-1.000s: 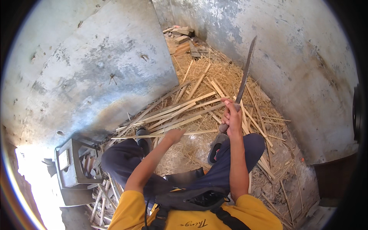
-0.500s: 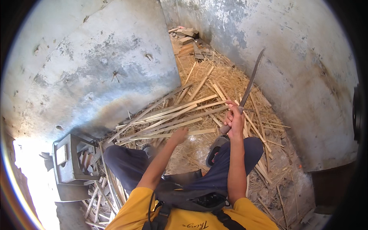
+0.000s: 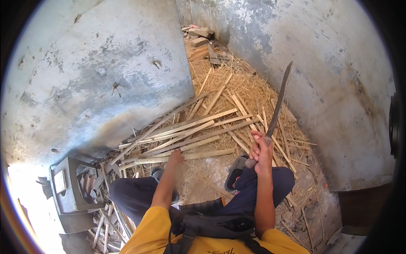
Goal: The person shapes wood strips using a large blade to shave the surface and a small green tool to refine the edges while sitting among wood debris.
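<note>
While the machete slants up and away, right hand: closed around its handle, fingers wrapped, the butt end showing below the fist.
Blade: curved, tip beyond the right hand and a little to its right, seen against the right wall; whether tip and wall touch cannot be told.
Left hand: well apart from the right hand, low over a pale flat strip; fingers partly hidden and blurred, so whether it grips the strip cannot be told.
Strip ends: one end to the left of the left hand, the other to its right, short of the right hand.
Wooden strips: loose, overlapping bundle just beyond the left hand, the nearest ends of some reaching toward the right hand.
Room between hands: straw-strewn floor, bounded by the strip in front and the two knees at the sides.
Left wall: beyond the left hand; its upright far edge stops short of the right wall, leaving a gap.
Straw: beyond the right hand, spread to the right wall's foot.
Grey frame: left of the left hand, open-sided.
</note>
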